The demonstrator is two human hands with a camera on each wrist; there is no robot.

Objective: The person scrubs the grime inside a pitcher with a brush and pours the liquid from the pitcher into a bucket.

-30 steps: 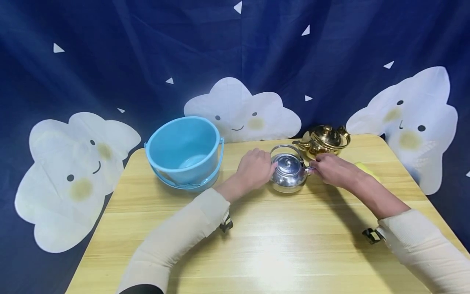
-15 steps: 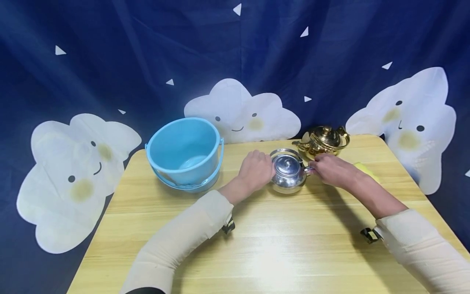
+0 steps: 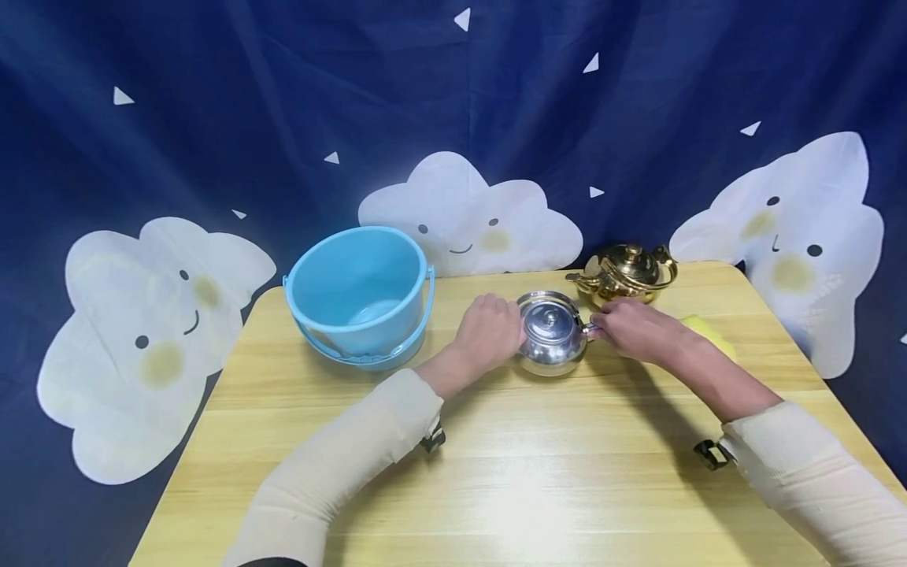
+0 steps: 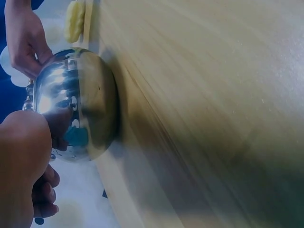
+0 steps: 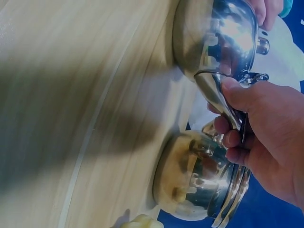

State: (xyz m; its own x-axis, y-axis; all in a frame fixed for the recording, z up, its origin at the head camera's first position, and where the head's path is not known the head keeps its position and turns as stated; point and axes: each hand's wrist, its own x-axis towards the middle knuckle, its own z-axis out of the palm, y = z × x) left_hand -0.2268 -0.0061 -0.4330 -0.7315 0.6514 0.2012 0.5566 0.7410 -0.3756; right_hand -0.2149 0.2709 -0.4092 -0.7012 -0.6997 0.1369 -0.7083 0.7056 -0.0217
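A shiny silver teapot (image 3: 551,339) stands on the wooden table (image 3: 567,472) between both hands, its arched handle leaning toward the back. My left hand (image 3: 489,331) holds the pot's left side, with the thumb against the metal; in the left wrist view its other fingers (image 4: 46,192) curl beside the pot and partly hide behind the hand. From the right, my right hand (image 3: 633,329) grips the spout (image 5: 216,95) between thumb and curled fingers. Just behind that hand sits a gold teapot (image 3: 623,272), apart from the silver one.
At the back left a light blue bucket (image 3: 357,291) stands with its handle hanging down in front. A yellow, wavy-edged piece (image 3: 708,335), possibly a sponge, lies partly behind the right forearm. A dark blue curtain (image 3: 496,94) with clouds hangs behind the table.
The silver teapot has shifted slightly left and toward me, with both hands staying on it. Its arched handle has tipped lower toward the back. The gold teapot and bucket stay put.
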